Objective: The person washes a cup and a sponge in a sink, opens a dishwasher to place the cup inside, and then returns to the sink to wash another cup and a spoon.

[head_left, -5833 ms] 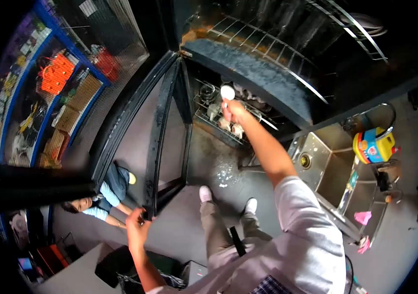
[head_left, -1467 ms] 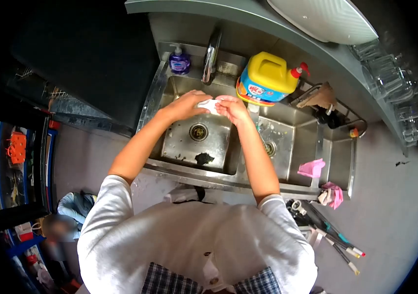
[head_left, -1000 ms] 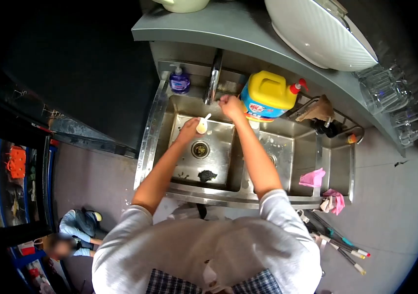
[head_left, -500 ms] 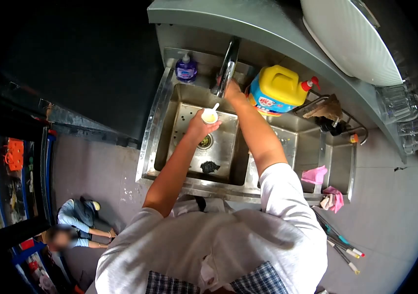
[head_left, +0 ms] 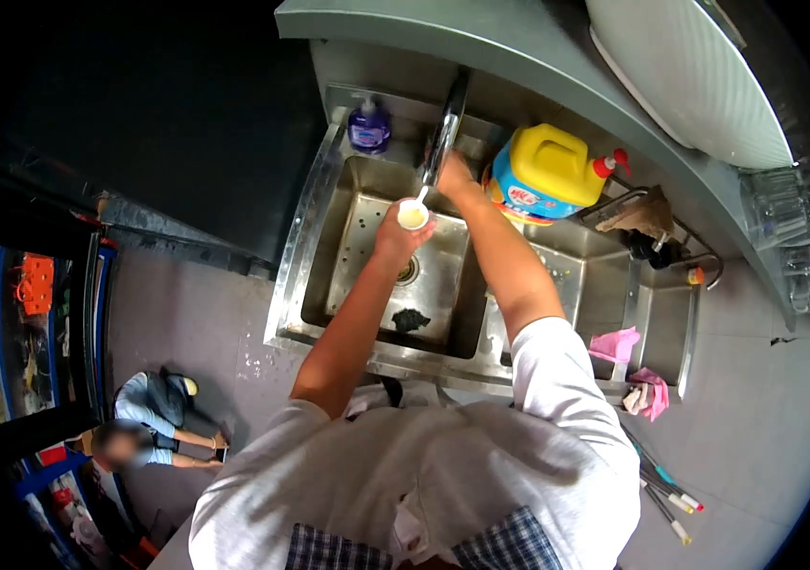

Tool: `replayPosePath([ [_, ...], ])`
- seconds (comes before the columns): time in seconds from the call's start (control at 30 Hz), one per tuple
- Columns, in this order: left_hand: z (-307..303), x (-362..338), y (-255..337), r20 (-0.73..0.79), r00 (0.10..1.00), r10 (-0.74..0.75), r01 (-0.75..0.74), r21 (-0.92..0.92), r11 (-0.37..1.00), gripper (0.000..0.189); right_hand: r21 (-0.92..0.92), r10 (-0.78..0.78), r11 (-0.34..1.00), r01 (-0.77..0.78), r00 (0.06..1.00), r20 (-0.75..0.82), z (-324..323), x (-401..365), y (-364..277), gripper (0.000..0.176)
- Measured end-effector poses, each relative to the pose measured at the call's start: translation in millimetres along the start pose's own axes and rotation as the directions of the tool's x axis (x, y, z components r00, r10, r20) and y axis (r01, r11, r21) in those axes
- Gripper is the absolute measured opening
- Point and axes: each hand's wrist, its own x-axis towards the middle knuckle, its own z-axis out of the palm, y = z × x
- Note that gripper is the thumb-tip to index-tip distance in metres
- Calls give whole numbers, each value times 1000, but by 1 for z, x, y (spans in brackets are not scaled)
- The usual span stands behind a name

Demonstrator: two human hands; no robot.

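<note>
My left hand (head_left: 397, 236) is closed around a small white cup (head_left: 414, 218) holding something pale yellow, above the left sink basin. A white spoon (head_left: 422, 196) stands in the cup, its handle reaching toward the mouth of the chrome faucet (head_left: 445, 128). The cup sits just below that mouth; whether water runs is hard to make out. My right hand (head_left: 455, 177) grips the faucet from the right, with its fingers partly hidden behind the spout. Under my left forearm lies the basin's drain (head_left: 408, 272), and a dark scrubber (head_left: 411, 320) rests on the basin floor (head_left: 348, 275).
A purple soap bottle (head_left: 369, 128) stands at the back left, a yellow detergent jug (head_left: 547, 171) right of the faucet. Pink cloths (head_left: 650, 391) hang at the front right. A grey shelf (head_left: 481, 66) overhangs the sink. Another person (head_left: 153, 408) crouches at lower left.
The cup and my left hand have shifted slightly right, nearer the faucet's mouth. The spoon handle now lines up with the spout. My right hand stays at the faucet.
</note>
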Motion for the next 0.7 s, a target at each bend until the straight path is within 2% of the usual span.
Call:
replayPosePath([
  [0.07, 3, 2, -1, -24, 1000, 5, -5, 0, 1000, 31, -25, -38, 999, 36, 996, -78, 3, -2, -2, 31],
  [0.1, 2, 3, -2, -16, 1000, 13, -13, -7, 1000, 31, 36, 29, 999, -28, 999, -40, 1, -4, -2, 21],
  [0.2, 2, 4, -3, 2, 1000, 26, -26, -3, 1000, 31, 21, 133, 991, -134, 990, 38, -3, -4, -10, 24],
  [0.23, 2, 3, -3, 11, 1000, 28, -28, -18, 999, 31, 25, 64, 998, -63, 998, -20, -7, -8, -12, 29],
  [0.33, 0, 2, -3, 32, 999, 36, -35, -13, 999, 31, -57, 0, 998, -1, 1000, -9, -9, -8, -13, 27],
  [0.43, -3, 1, -7, 36, 997, 72, -72, 6, 997, 32, -75, 10, 997, -6, 998, 60, -22, -12, -23, 27],
  [0.53, -7, 4, -11, 30, 995, 98, -100, 81, 992, 33, -8, 68, 998, -68, 996, 56, -22, -11, -25, 27],
  [0.63, -8, 3, -12, 11, 999, 51, -51, 22, 998, 34, -58, -4, 998, 7, 998, 64, -14, -2, -13, 28],
  [0.7, -11, 3, -13, 19, 1000, 17, -16, -54, 998, 34, -18, 41, 999, -41, 999, 8, -1, 1, -4, 29],
])
